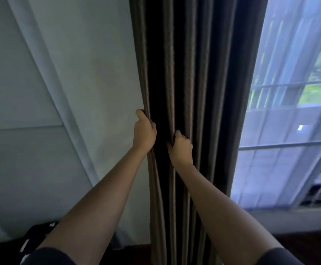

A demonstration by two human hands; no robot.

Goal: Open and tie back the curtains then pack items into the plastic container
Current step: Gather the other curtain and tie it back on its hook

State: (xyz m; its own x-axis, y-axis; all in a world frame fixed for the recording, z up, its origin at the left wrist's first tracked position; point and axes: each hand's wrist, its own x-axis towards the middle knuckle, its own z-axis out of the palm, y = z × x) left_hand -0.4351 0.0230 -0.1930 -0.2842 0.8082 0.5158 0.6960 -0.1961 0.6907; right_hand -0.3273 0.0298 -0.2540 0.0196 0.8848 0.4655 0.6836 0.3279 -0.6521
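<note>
Both hands grip the gathered dark curtain — left hand fingers curled round its wall-side edge, right hand pinching a middle pleat — folds running vertically.

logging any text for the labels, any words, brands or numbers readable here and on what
None can be read.
Curtain, held by the left hand and right hand: plain fabric, no label visible.
Wall: bare, no sign.
Window: a small bright patch behind the sheer, too blurred to tell whether it is text.
Dark object at lower left: white marks, too blurred to read.
</note>
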